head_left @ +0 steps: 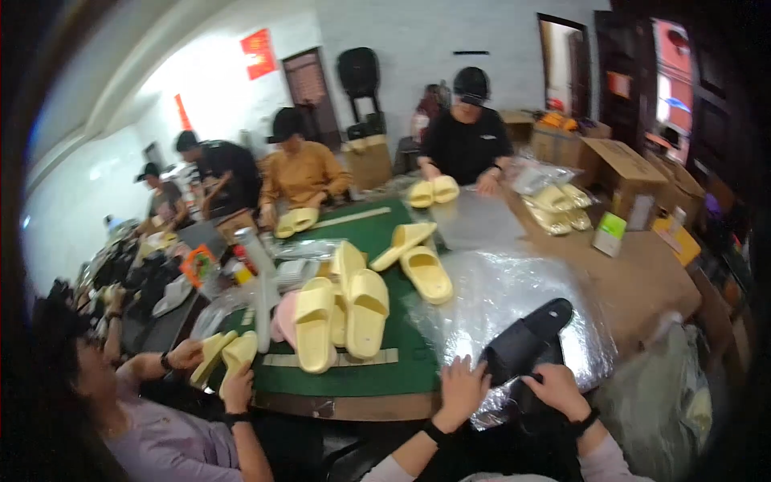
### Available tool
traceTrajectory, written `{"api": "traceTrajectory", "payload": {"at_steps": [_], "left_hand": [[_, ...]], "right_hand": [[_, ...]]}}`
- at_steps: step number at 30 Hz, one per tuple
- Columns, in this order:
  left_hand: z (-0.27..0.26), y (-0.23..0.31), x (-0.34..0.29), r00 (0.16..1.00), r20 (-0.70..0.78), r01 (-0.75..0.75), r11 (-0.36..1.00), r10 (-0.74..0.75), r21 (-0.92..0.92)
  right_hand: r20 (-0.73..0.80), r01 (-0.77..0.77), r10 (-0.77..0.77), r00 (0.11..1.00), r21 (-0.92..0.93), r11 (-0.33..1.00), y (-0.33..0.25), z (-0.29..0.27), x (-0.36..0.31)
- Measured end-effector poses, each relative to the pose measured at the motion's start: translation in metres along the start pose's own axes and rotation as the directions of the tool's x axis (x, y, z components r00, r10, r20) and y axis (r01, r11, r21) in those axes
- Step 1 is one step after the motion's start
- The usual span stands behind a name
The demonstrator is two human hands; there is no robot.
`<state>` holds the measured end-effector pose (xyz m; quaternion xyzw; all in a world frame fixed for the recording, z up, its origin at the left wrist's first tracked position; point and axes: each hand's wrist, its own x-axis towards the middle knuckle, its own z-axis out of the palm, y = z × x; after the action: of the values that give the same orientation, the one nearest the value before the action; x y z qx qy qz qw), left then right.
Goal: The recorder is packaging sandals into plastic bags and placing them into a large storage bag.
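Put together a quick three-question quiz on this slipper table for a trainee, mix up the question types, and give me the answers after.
1. True or false: the slipper nearest your left hand and right hand is yellow.
2. Multiple choice: what colour is the mat under the stacked yellow slippers? A: red. B: green. C: blue.
3. Short answer: what is the person in the pale purple top, at the left of the view, holding?

Key
1. False; the nearest one is the black slipper.
2. B.
3. A pair of yellow slippers.
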<state>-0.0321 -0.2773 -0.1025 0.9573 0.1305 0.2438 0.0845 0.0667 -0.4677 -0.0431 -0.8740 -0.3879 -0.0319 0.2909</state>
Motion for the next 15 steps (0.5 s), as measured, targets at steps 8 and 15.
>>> {"api": "traceTrajectory", "payload": {"at_steps": [8, 15], "left_hand": [[0.008, 0.003, 0.026, 0.997, 0.005, -0.080, 0.996, 0.080, 0.047], [0.002, 0.009, 0.043, 0.999, 0.049, 0.033, 0.898, -0.013, -0.438]], "right_hand": [[-0.092, -0.141, 0.131, 0.987, -0.116, 0.983, 0.016, -0.012, 0.007], [-0.057, -0.077, 0.088, 0.994, 0.181, 0.981, 0.013, -0.005, 0.006]]}}
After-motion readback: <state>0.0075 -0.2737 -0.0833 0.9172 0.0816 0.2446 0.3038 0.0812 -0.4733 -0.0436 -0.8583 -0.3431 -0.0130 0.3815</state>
